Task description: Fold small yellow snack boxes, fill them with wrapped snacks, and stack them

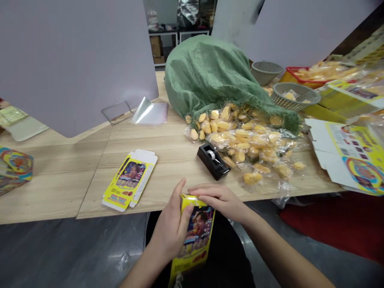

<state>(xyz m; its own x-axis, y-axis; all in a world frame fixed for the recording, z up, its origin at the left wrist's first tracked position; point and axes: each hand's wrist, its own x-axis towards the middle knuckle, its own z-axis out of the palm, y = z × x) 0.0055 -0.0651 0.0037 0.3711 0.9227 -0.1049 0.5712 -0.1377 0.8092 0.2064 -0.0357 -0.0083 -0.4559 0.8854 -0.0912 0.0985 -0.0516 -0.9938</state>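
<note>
Both hands grip a yellow printed carton point(195, 236) held upright just off the near edge of a pale wooden table point(60, 188): the left hand point(171, 220) wraps its side, and the right hand point(217, 202) curves over its top. A flat yellow carton blank point(129, 180) lies to the left. Farther right, a black tape dispenser point(213, 161) sits beside a heap of clear-wrapped yellow pieces point(243, 144) spilling below a green mesh sack point(207, 76)
</note>
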